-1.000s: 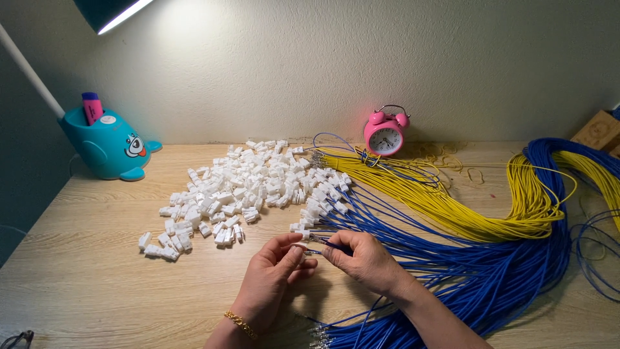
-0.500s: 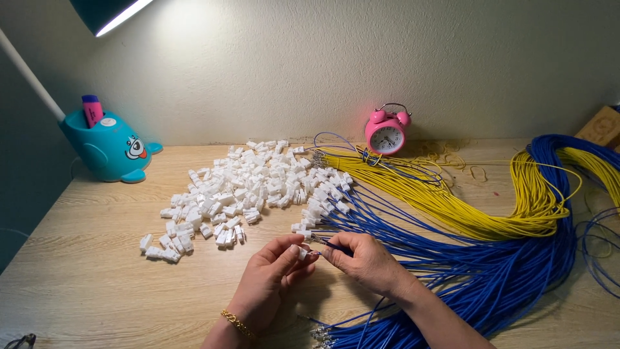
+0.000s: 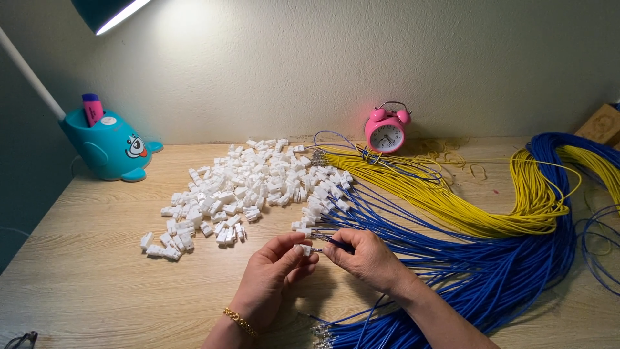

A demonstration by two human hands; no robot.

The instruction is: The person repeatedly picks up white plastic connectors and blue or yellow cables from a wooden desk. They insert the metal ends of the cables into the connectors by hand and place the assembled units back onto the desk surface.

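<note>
My left hand (image 3: 271, 271) pinches a small white plastic connector (image 3: 303, 249) between thumb and fingers. My right hand (image 3: 368, 258) holds a blue wire (image 3: 332, 240) by its end, with the metal tip touching the connector. Both hands hover over the wooden table (image 3: 97, 271), just in front of a pile of white connectors (image 3: 239, 187). A large bundle of blue wires (image 3: 491, 271) runs under my right wrist and curves to the right. Several blue wires carry white connectors at their ends (image 3: 323, 203).
A bundle of yellow wires (image 3: 452, 194) lies behind the blue ones. A pink alarm clock (image 3: 385, 129) stands at the wall. A teal whale-shaped pen holder (image 3: 110, 145) sits at the back left under a lamp (image 3: 110, 13). A cardboard box (image 3: 604, 123) is at far right.
The hands have stayed almost in place; the wire end and the connector have come together between the fingertips.
</note>
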